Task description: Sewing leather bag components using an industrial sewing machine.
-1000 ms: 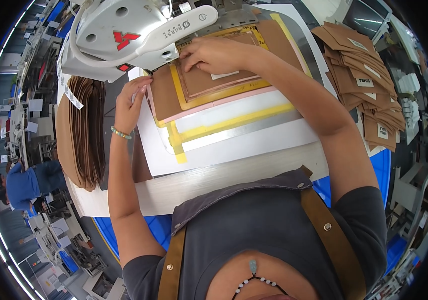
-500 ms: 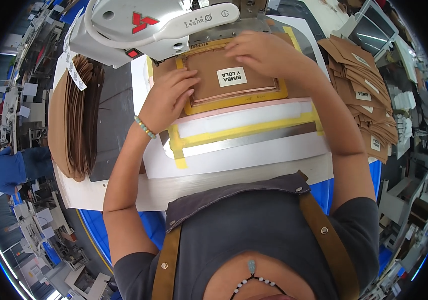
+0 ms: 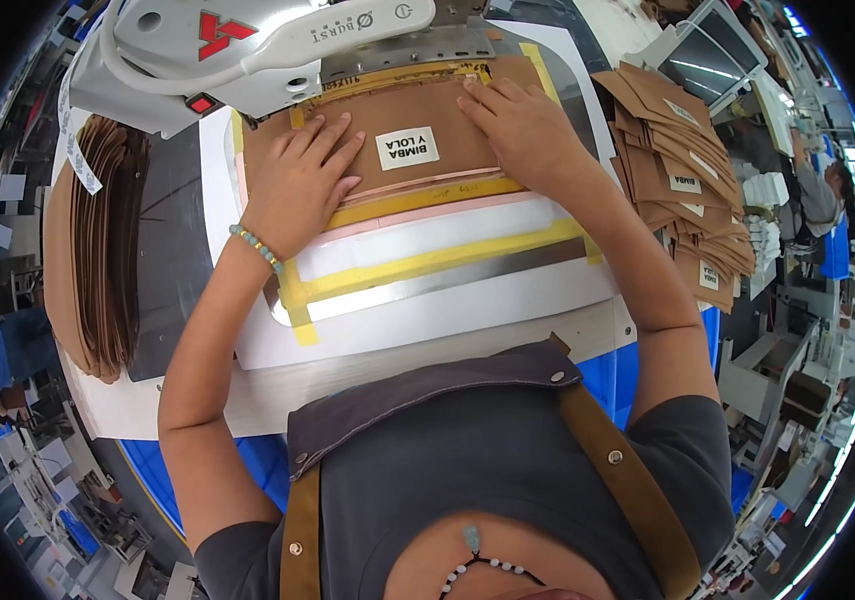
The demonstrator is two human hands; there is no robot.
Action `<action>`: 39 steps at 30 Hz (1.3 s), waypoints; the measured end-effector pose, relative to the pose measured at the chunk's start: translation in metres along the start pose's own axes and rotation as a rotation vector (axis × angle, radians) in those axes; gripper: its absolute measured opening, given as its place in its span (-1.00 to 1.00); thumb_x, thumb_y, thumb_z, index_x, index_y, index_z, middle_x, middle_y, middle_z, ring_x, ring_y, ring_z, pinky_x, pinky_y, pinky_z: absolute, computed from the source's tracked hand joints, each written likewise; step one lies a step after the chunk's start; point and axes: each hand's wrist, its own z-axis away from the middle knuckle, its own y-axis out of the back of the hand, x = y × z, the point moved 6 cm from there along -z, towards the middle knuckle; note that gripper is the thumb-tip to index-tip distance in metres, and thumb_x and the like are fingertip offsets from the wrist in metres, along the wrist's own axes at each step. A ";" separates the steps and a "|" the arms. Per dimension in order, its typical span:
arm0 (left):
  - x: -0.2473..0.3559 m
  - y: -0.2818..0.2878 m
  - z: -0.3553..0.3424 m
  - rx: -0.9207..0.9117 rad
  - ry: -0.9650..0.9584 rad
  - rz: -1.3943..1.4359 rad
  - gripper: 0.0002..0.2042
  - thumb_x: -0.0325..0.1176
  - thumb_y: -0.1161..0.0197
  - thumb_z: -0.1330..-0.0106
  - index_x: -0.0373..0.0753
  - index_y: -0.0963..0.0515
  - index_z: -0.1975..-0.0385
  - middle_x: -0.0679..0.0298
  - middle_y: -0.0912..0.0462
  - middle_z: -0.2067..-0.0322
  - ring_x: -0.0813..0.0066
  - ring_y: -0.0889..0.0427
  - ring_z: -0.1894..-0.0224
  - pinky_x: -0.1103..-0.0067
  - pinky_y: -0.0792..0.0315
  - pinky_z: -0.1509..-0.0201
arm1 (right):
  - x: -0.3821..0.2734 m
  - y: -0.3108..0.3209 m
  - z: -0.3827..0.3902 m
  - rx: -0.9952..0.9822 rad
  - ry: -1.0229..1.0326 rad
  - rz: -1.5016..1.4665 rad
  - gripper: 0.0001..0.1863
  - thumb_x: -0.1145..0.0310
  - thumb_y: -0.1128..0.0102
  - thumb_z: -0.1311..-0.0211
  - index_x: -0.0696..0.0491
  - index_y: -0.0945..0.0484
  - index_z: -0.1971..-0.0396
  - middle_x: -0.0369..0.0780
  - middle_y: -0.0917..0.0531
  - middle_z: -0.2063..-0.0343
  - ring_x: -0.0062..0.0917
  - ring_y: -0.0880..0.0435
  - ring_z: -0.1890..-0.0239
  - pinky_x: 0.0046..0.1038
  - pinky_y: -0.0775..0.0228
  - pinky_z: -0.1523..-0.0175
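Observation:
A flat brown panel (image 3: 396,108) with a white label (image 3: 409,149) lies in a yellow-edged template frame (image 3: 403,203) below the sewing machine head. My left hand (image 3: 298,185) rests on the panel's left side, fingers spread and extended. On the right, my right hand (image 3: 528,135) lies over the panel and the frame's edge, its fingers stretched toward the far side. Both palms face down, and neither hand grips anything that I can see. Parts of the frame's left and right sides are hidden under my hands.
The white and grey machine head (image 3: 238,35) overhangs the far side. Upright brown pieces (image 3: 93,250) stand packed at the left. Labelled brown pieces (image 3: 683,200) are piled at the right, near a screen (image 3: 713,62). Yellow tape (image 3: 438,265) crosses the white sheet nearer me.
My right hand has come down from above the panel's far edge to its right side. The left hand's fingers have spread farther over the panel. The whole view has shifted a little.

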 end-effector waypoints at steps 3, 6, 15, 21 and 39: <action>0.000 0.001 0.000 0.002 0.000 0.016 -0.53 -0.13 -0.23 -0.50 -0.18 -0.55 -0.33 0.14 -0.47 -0.42 0.09 -0.42 -0.42 0.28 -0.29 -0.44 | -0.001 -0.002 -0.002 0.067 0.003 0.011 -0.56 0.47 -0.30 -0.16 0.06 -0.60 -0.10 -0.25 -0.65 -0.17 -0.42 -0.61 -0.13 -0.35 -0.48 0.00; -0.001 0.002 0.002 0.006 0.002 0.029 -0.53 -0.13 -0.24 -0.50 -0.19 -0.55 -0.32 0.14 -0.47 -0.42 0.09 -0.43 -0.42 0.28 -0.29 -0.44 | -0.002 -0.002 -0.006 0.010 -0.024 -0.046 -0.53 0.48 -0.23 -0.22 0.07 -0.59 -0.17 -0.25 -0.66 -0.16 -0.37 -0.61 -0.09 -0.30 -0.48 -0.15; -0.009 0.000 0.008 -0.042 0.050 0.068 -0.51 -0.23 -0.27 -0.47 -0.17 -0.48 -0.37 0.18 -0.41 -0.47 0.08 -0.38 -0.46 0.24 -0.30 -0.46 | -0.009 -0.007 -0.026 0.121 0.037 0.026 -0.83 0.45 -0.26 -0.12 0.08 -0.67 0.26 -0.28 -0.66 0.14 -0.42 -0.62 0.02 -0.39 -0.45 0.07; -0.009 0.000 0.008 -0.028 0.054 0.046 -0.49 -0.21 -0.29 -0.46 -0.18 -0.47 -0.38 0.18 -0.42 -0.45 0.06 -0.42 -0.43 0.24 -0.32 -0.48 | -0.006 -0.007 -0.026 0.111 -0.062 -0.093 -0.64 0.47 -0.23 -0.24 0.16 -0.68 -0.04 -0.25 -0.61 0.09 -0.39 -0.60 -0.05 -0.33 -0.51 -0.13; 0.005 0.012 -0.007 0.057 0.071 0.167 -0.62 -0.29 -0.31 -0.43 -0.28 -0.58 -0.18 0.05 -0.56 -0.21 0.03 -0.51 -0.27 0.25 -0.43 -0.37 | -0.016 -0.001 -0.069 0.038 -0.100 -0.303 -0.70 0.43 -0.18 -0.30 0.08 -0.77 0.04 -0.22 -0.60 0.20 -0.32 -0.64 0.04 -0.24 -0.59 -0.02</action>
